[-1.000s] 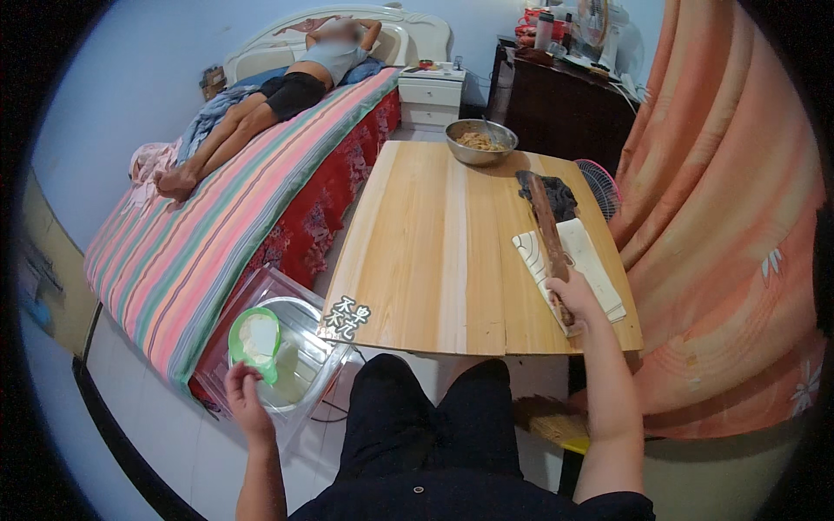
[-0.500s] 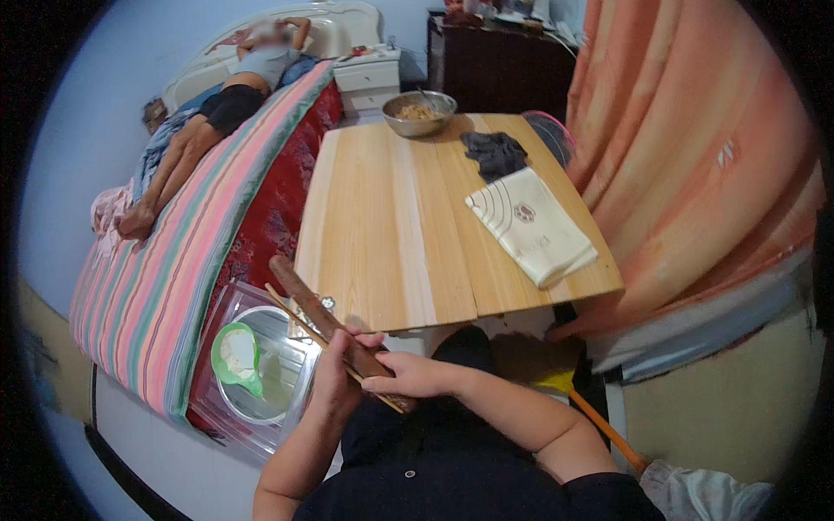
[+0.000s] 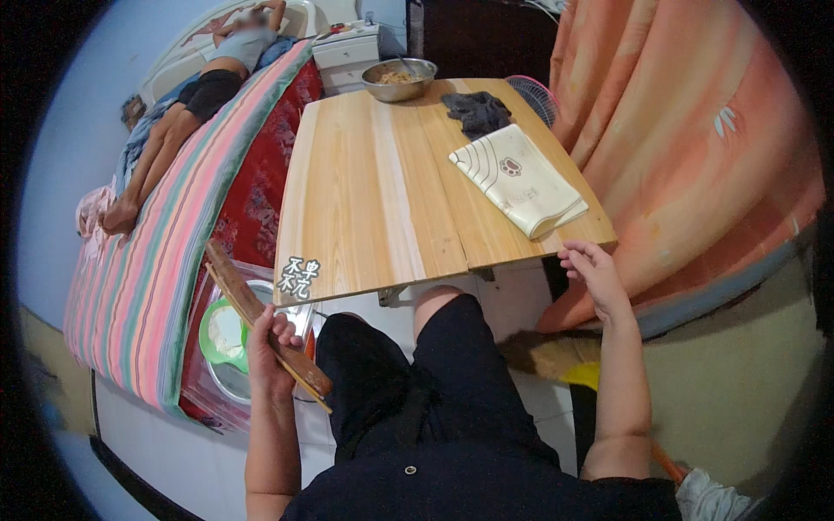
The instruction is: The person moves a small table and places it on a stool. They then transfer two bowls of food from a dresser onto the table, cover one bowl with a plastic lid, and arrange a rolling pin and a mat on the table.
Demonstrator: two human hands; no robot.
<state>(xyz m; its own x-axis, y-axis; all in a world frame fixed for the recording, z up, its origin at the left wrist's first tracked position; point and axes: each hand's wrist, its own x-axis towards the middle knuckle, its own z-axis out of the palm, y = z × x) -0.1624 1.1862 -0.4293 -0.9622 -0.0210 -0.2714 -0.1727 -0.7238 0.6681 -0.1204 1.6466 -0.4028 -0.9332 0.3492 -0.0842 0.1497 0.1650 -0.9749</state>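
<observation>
My left hand (image 3: 271, 352) is closed around a long brown wooden stick (image 3: 233, 282), shaped like a rolling pin, and a thin pale stick (image 3: 318, 396) lying along it. Both slant past the front left corner of the wooden table (image 3: 347, 191). Nothing shows in my right hand (image 3: 599, 280), which is raised by the table's front right corner with its fingers loosely bent and apart. Nearest to it on the tabletop lies a folded cream mat (image 3: 521, 191) with a paw print. Under the brown stick, a green scoop (image 3: 208, 334) with white powder sits on a white basin (image 3: 233, 379).
A metal bowl of food (image 3: 369, 88) and a dark crumpled cloth (image 3: 476, 113) are at the table's far end. A person (image 3: 226, 94) lies on the striped bed (image 3: 148, 321) at left. An orange curtain (image 3: 686, 148) hangs at right, near a yellow broom head (image 3: 584, 374).
My right hand has let go of the sticks and moved right to the table corner. My left hand has carried them left. The view has shifted, with the table now higher in it.
</observation>
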